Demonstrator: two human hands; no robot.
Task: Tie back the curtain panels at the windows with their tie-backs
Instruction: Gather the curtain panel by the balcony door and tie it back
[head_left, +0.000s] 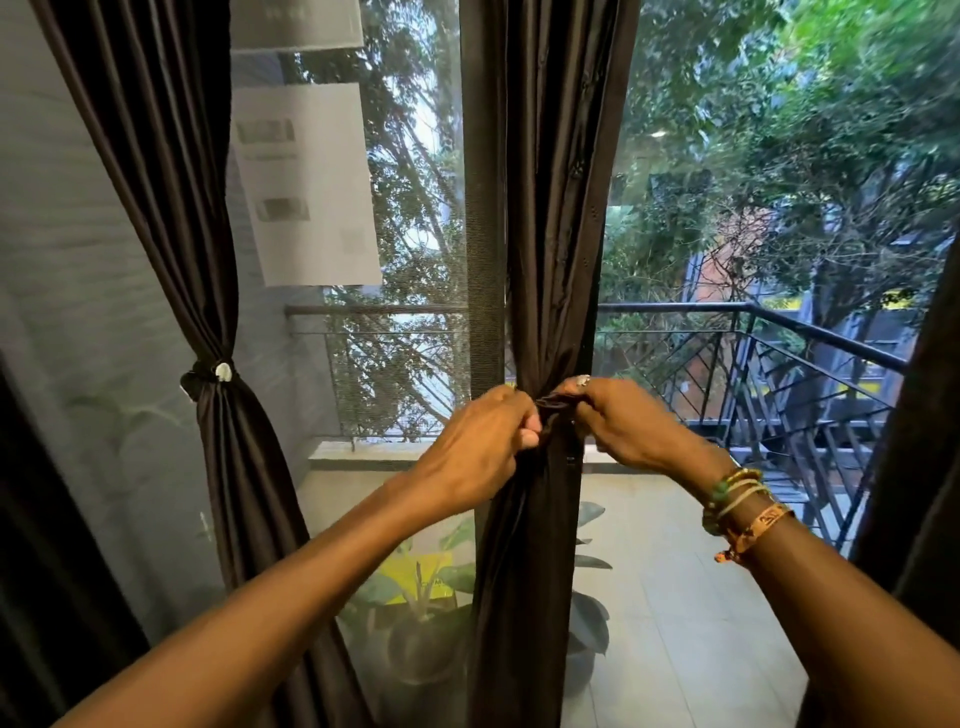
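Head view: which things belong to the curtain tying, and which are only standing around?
Job: middle curtain panel, tie-back, left hand, right hand, left curtain panel (already tied).
Not job: potted plant, balcony railing, papers on glass, bracelets.

Both the middle curtain panel (550, 208) and the left curtain panel (171, 156) are dark glossy brown, as is the middle tie-back (554, 401). The left tie-back (199, 378) carries 1 white clasp (223, 371). The bracelets (737, 499) are green, cream and orange. The railing (810, 332) is black, with diagonal bars. The floor tiles (675, 597) are pale grey.
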